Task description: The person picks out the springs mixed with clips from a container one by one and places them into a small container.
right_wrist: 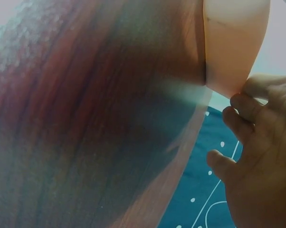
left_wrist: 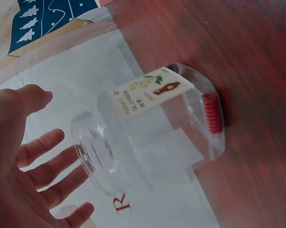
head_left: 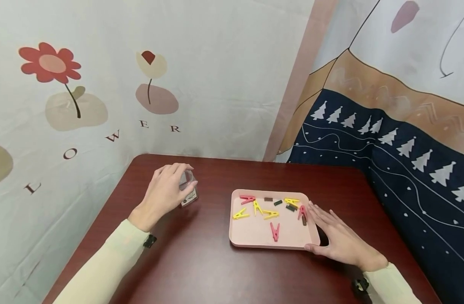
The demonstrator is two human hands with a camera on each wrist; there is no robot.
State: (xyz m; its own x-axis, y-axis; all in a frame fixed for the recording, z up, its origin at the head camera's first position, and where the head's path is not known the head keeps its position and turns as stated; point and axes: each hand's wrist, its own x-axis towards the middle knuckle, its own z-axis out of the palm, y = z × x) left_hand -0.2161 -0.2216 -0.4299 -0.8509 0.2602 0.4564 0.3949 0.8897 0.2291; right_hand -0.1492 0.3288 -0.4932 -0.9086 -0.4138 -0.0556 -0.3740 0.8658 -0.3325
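In the head view my left hand (head_left: 165,190) is at a clear jar (head_left: 190,196) on the left of the table. The left wrist view shows the jar (left_wrist: 152,142) with a pale label, an uncovered mouth and a red ribbed piece (left_wrist: 212,113) at its base; the fingers are spread around the mouth, and contact is unclear. My right hand (head_left: 342,238) touches the pink tray (head_left: 251,234) at its right edge, fingers along the rim and thumb by the front corner. On the tray lie yellow clips (head_left: 271,214), pink clips (head_left: 275,232) and dark ribbed pieces (head_left: 291,207).
The dark red wooden table (head_left: 201,261) carries the jar and the tray. Behind it hangs a pale cloth (head_left: 224,84) with printed flowers and letters. A navy cloth (head_left: 406,190) with white trees hangs along the right side.
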